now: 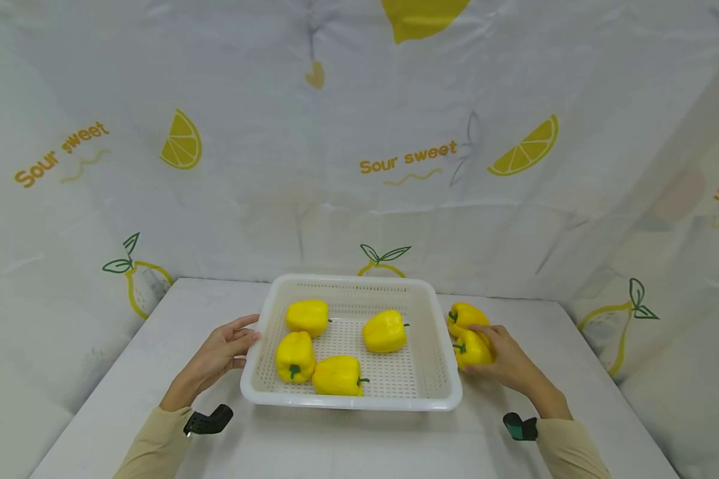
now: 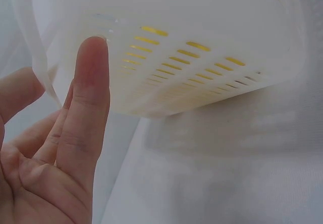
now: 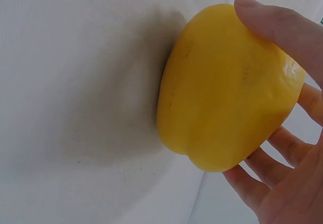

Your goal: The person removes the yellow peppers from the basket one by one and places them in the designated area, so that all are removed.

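Hands [image 1: 218, 352] flank the basket [image 1: 350, 401], right [image 1: 506, 359] gripping a pepper [image 1: 472, 348].

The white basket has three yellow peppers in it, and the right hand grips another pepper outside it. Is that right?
Not quite: the white basket has four yellow peppers in it, not three, as the head view shows. The right hand does grip another pepper outside it.
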`<action>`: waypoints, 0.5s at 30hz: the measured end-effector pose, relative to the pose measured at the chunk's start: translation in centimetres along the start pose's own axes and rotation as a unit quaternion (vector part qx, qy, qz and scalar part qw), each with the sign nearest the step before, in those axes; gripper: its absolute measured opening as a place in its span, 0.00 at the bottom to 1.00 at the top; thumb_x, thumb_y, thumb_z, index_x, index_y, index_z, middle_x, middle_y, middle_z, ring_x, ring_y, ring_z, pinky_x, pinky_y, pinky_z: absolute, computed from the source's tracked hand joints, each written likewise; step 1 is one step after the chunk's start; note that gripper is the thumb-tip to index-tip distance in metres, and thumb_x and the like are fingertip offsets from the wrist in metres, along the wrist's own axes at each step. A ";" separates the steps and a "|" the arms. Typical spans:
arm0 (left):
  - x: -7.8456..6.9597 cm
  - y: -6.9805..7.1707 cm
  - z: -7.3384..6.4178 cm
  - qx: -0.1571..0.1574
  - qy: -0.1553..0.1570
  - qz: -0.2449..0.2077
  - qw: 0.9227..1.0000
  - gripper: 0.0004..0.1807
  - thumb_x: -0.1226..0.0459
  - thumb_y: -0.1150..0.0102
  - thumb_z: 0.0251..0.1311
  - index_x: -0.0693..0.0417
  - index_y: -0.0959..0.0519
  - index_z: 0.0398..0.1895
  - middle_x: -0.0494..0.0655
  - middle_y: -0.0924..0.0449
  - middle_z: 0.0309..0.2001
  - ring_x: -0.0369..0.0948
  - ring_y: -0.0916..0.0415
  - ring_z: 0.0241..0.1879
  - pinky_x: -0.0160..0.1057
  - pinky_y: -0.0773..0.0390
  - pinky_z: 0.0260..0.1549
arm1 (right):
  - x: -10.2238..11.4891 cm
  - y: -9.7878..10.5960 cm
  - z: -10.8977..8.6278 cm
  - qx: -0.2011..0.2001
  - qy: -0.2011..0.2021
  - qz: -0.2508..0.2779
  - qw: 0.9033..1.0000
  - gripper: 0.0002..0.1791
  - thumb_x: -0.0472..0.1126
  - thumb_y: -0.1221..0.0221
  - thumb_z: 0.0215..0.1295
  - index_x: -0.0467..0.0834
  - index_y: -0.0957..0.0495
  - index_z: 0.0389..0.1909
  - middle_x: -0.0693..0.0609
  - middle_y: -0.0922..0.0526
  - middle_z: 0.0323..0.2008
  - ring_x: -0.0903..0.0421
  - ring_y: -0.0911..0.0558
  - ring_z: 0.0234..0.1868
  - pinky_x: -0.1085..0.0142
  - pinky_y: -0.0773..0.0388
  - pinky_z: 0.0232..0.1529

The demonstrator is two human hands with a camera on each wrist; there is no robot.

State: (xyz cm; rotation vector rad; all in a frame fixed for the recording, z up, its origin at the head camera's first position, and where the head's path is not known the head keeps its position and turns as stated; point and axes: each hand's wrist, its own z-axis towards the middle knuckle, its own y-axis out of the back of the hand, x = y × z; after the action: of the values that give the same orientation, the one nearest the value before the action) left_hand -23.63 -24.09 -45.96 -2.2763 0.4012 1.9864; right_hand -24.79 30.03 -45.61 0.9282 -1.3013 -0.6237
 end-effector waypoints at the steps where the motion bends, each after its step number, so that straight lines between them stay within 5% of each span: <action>1: 0.0 0.0 0.0 0.000 0.000 0.001 1.000 0.39 0.58 0.45 0.71 0.61 0.51 0.78 0.46 0.20 0.50 0.41 0.15 0.41 0.40 0.13 0.41 | -0.1 0.0 0.0 0.000 0.000 0.000 1.000 0.48 0.54 0.26 0.50 0.39 0.34 0.69 0.30 0.33 0.59 0.35 0.27 0.56 0.33 0.27 0.56; 15: -0.2 0.0 -0.2 0.003 0.000 -0.003 1.000 0.40 0.57 0.44 0.71 0.61 0.51 0.78 0.45 0.20 0.49 0.40 0.15 0.42 0.41 0.13 0.42 | -0.3 0.1 0.1 0.009 -0.001 0.009 1.000 0.47 0.54 0.26 0.51 0.41 0.34 0.69 0.31 0.31 0.59 0.37 0.26 0.55 0.34 0.27 0.56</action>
State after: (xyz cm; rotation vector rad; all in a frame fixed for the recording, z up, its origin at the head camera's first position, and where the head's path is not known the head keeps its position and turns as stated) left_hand -23.51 -24.09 -45.75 -2.2715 0.4001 1.9783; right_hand -24.99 30.26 -45.68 0.9297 -1.3171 -0.5997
